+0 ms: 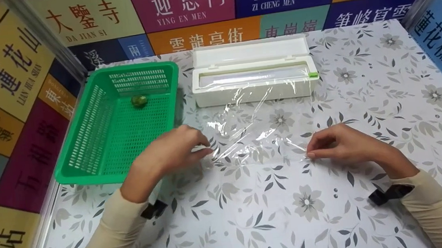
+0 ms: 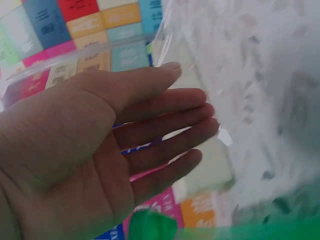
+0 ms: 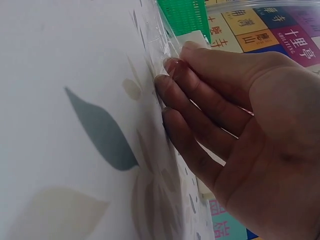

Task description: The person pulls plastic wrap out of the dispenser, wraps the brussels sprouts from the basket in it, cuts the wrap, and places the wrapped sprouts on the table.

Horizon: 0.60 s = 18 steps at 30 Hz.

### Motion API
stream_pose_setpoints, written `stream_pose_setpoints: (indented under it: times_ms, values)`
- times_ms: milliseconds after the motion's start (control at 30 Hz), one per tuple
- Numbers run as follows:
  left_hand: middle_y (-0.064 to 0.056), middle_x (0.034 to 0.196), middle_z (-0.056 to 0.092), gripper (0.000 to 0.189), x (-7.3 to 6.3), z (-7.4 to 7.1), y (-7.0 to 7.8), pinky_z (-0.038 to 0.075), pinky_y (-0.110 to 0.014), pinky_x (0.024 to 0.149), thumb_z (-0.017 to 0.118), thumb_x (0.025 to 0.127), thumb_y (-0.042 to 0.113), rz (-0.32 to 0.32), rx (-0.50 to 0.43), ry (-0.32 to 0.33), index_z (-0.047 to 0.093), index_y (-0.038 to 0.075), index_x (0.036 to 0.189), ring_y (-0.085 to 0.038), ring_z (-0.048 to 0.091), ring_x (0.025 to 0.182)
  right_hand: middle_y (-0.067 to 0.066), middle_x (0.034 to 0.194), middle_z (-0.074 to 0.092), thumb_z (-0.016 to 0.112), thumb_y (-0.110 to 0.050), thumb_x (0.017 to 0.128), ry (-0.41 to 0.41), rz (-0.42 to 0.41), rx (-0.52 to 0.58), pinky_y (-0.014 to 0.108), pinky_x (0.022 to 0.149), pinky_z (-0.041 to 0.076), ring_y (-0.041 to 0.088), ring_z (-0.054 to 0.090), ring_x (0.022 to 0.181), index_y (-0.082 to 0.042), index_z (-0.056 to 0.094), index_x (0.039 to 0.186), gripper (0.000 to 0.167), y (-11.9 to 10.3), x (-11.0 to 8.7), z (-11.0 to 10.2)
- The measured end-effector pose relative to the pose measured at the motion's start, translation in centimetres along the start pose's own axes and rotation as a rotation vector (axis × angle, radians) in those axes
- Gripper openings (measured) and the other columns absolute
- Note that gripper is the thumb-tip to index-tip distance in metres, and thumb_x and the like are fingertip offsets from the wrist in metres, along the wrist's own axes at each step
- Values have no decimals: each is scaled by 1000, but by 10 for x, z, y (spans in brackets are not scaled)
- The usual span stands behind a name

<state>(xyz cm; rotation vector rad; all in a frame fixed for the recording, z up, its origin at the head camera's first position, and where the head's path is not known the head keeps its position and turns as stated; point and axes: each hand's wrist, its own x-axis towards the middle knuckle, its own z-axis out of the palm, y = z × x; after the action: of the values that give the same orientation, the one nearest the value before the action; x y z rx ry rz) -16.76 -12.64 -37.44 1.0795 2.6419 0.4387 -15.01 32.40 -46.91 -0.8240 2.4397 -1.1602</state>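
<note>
A sheet of clear plastic wrap [image 1: 255, 137] stretches from a white wrap dispenser [image 1: 254, 92] toward me, creased and shiny over the tabletop. At its near right corner my right hand [image 1: 340, 144] pinches the film between thumb and fingertips; the right wrist view has this hand [image 3: 235, 115] low beside the tablecloth. My left hand [image 1: 174, 149] is by the near left corner, its thumb and forefinger apart in the head view. In the left wrist view the left hand [image 2: 100, 140] has nearly straight fingers, with the fingertips right at the film's edge.
Left of the dispenser stands a green plastic basket [image 1: 127, 174] with a small greenish-brown item [image 1: 139, 101] inside. The dispenser's white lid [image 1: 250, 52] is raised at the back, and a green slider [image 1: 313, 75] sits at its right end. A floral tablecloth [image 1: 272, 225] covers the table; printed panels [image 1: 192, 3] enclose it.
</note>
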Motion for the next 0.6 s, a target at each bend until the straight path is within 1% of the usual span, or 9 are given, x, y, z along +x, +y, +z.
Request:
stream_pose_setpoints:
  times_ms: [67,133,233,367,467,600]
  values:
    - [-5,103,83,19,0,-13,-6,66,-38,83,72,106,20,3,-14,57,84,7,109,-18,78,92,-6,95,82,82,-19,97,2,10,1,20,78,60,13,78,85,-19,83,100,3,0,0,0]
    - [-7,109,83,19,-1,-27,-13,66,-39,88,72,106,19,-9,-45,115,83,7,115,-19,79,98,-6,95,82,82,-20,97,5,16,0,20,79,60,13,78,85,-20,83,101,3,0,0,0]
    - [-8,110,83,20,-1,-46,-25,66,-40,90,71,106,19,-46,-54,204,82,6,116,-20,77,99,-6,96,82,82,-20,98,15,22,9,19,80,60,12,77,87,-19,83,102,4,0,1,0]
    - [-10,109,82,20,-1,-66,-45,65,-43,93,71,106,19,-113,-18,302,82,5,115,-22,76,99,-3,95,82,82,-18,97,41,39,42,20,79,61,15,77,86,-16,82,103,5,1,1,0]
    - [-12,112,81,22,0,-75,-61,63,-47,98,70,107,19,-176,-12,340,81,4,118,-25,76,102,-1,93,82,82,-17,97,48,43,64,21,77,61,17,77,84,-15,82,102,6,3,2,1]
    - [-14,116,80,25,1,-80,-86,62,-50,101,66,108,20,-266,-37,346,79,4,122,-29,75,105,0,92,82,82,-18,97,32,37,77,22,75,62,19,77,82,-16,82,102,6,4,2,3]
